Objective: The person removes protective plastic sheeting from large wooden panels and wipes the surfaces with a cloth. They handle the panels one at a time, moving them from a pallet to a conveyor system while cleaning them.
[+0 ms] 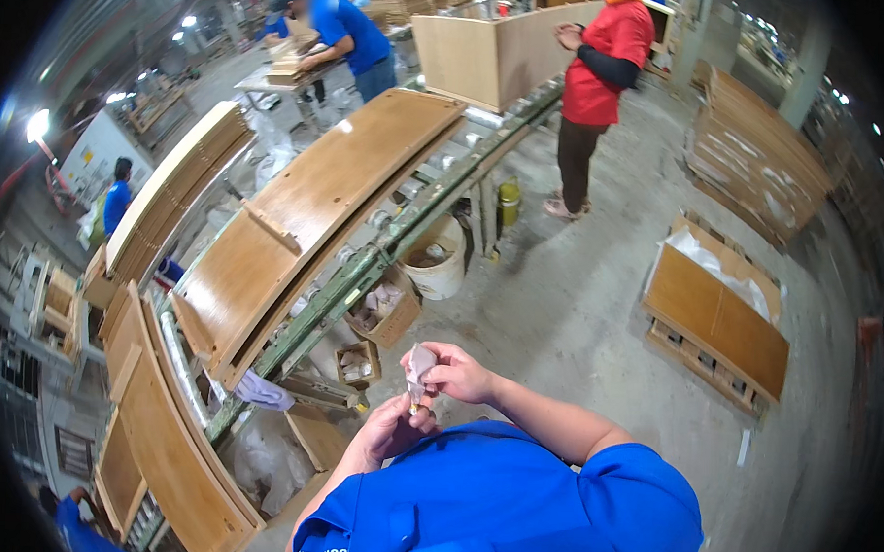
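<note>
Whitish and crumpled, a scrap sits between our two hands, in front of our blue shirt. With our right hand we pinch it from its three o'clock side, thumb and fingers bent in on it; with our left hand we grasp it near its lower end, fingers curled. A yellowish speck shows beside the left hand, too small for us to name, and we cannot tell whether the scrap is cloth or paper.

Taking the hands as the middle of the dial, we have a small carton near at ten o'clock, a larger box at eleven and a white bucket at twelve, all low beside the green conveyor. On its rollers at eleven lies a glossy brown panel, a wooden strip on top. At nine we see a lilac rag at the conveyor's edge. Farther off at twelve stands a pale cabinet, and at one a person in red. Between two and three, another panel rests on a pallet
</note>
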{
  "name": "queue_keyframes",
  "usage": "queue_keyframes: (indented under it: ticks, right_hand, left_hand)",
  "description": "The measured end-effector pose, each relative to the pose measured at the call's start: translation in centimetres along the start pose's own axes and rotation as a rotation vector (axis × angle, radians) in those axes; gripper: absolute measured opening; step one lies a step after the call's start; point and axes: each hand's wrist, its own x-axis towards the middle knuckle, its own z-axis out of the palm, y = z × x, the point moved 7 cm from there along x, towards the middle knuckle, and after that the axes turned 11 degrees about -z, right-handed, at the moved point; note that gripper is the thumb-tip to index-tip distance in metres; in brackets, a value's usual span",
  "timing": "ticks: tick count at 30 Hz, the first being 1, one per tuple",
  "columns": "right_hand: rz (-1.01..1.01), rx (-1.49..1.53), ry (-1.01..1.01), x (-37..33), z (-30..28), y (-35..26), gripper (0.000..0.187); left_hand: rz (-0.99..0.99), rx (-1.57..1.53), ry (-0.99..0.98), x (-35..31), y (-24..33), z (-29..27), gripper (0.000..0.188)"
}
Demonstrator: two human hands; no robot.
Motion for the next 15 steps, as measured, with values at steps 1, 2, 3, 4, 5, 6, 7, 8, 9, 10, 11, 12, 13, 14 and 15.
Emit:
queue_keyframes:
  ticks: [1,2,3,4,5,6,7,8,9,10,11,12,13,14,15]
  right_hand:
    - [-0.01,-0.025,0.022,0.1,-0.1,-0.2,0.033]
    - [-0.025,-0.049,0.055,0.0,-0.3,-0.5,0.033]
    - [-0.057,-0.049,0.096,-0.2,-0.8,-0.7,0.033]
    - [-0.089,-0.042,0.121,-0.3,-1.1,-0.9,0.033]
    - [-0.091,-0.143,0.169,-0.6,-1.6,-1.2,0.033]
    - [-0.086,-0.236,0.206,-0.7,-1.6,-1.5,0.033]
    - [-0.104,-0.231,0.249,-1.2,-1.7,-1.7,0.031]
    - [-0.121,-0.208,0.246,-1.5,-1.5,-2.0,0.027]
    - [-0.134,-0.212,0.284,-2.2,-1.7,-2.4,0.026]
    - [-0.144,-0.215,0.31,-2.6,-1.5,-2.6,0.024]
    - [-0.17,-0.237,0.333,-3.2,-1.4,-2.9,0.024]
    - [-0.193,-0.259,0.353,-3.8,-1.3,-3.1,0.024]
    - [-0.218,-0.284,0.374,-4.4,-1.3,-3.4,0.024]
    - [-0.26,-0.275,0.415,-4.9,-1.3,-3.5,0.021]
    - [-0.3,-0.265,0.453,-5.3,-1.2,-3.5,0.019]
  left_hand:
    - [0.002,0.02,-0.004,0.2,0.3,-0.1,0.034]
    - [-0.006,0.032,-0.015,0.6,0.7,0.1,0.03]
    - [-0.009,0.128,0.025,1.1,1.1,-0.4,0.028]
    - [-0.012,0.227,0.06,1.5,1.6,-0.8,0.027]
    - [0.02,0.344,0.12,1.8,2.1,-0.4,0.024]
    - [0.082,0.515,0.14,1.7,3.0,0.0,0.023]
    - [0.099,0.741,0.219,1.5,3.5,0.3,0.021]
    - [0.136,0.972,0.296,1.3,4.2,0.8,0.02]
    - [0.161,1.118,0.342,1.4,4.4,0.7,0.021]
    - [0.296,1.417,0.396,1.5,5.1,2.2,0.019]
    - [0.457,1.612,0.378,1.7,5.3,3.1,0.018]
    - [0.63,1.798,0.353,1.8,5.2,4.0,0.018]
    - [0.69,1.853,0.317,2.2,5.1,4.8,0.016]
    - [0.754,1.908,0.287,2.4,4.9,5.5,0.015]
    - [0.821,1.96,0.258,2.5,4.7,6.2,0.014]
